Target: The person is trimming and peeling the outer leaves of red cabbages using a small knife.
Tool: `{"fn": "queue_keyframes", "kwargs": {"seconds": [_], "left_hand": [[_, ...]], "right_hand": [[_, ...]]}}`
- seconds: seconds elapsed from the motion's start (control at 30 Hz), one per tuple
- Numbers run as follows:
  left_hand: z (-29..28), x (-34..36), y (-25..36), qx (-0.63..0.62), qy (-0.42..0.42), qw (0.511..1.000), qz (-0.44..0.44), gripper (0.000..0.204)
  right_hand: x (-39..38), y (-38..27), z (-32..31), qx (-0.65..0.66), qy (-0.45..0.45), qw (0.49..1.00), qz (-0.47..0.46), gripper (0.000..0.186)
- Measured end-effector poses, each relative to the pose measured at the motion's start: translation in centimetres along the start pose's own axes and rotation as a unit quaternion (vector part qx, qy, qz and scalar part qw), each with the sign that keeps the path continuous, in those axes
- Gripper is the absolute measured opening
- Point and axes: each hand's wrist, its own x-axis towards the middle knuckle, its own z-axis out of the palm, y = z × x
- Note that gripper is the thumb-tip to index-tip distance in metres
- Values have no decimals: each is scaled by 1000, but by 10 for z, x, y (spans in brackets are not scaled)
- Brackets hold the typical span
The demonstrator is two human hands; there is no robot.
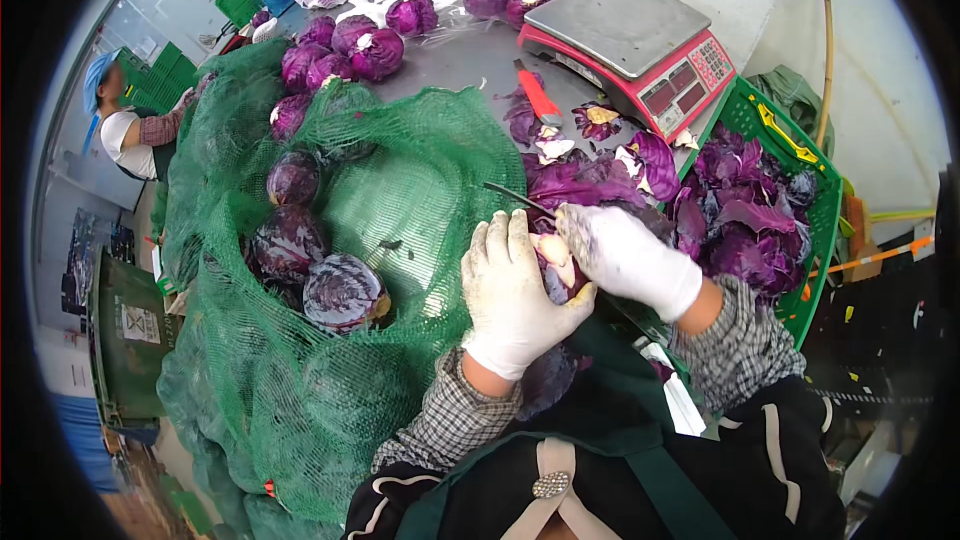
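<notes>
My left hand [512, 292], in a white glove, is closed around a red cabbage [562, 283] whose pale cut stem end faces up. In my right hand [628, 262], also gloved, is a knife; its thin dark blade [518, 199] points left, just above the fingertips of my left hand. The handle is hidden in the right fist. To the left, a green mesh sack [450, 155] lies spread open with several whole red cabbages [345, 292] inside. Loose purple leaves [570, 183] and pale trimmings lie beyond my hands.
A red scale [630, 45] with a metal pan stands at the far right. Near it lies a red-handled tool [537, 92]. Several cabbages [378, 53] sit at the back. A green crate [820, 240] of leaves stands right. Another person [130, 130] works at far left.
</notes>
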Motion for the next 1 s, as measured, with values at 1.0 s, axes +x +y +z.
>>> {"fn": "queue_keyframes", "kwargs": {"seconds": [1.0], "left_hand": [[-12,-49,-63,-259,-33,962,77,102]], "right_hand": [[-52,4,5,125,137,967,-172,38]]}}
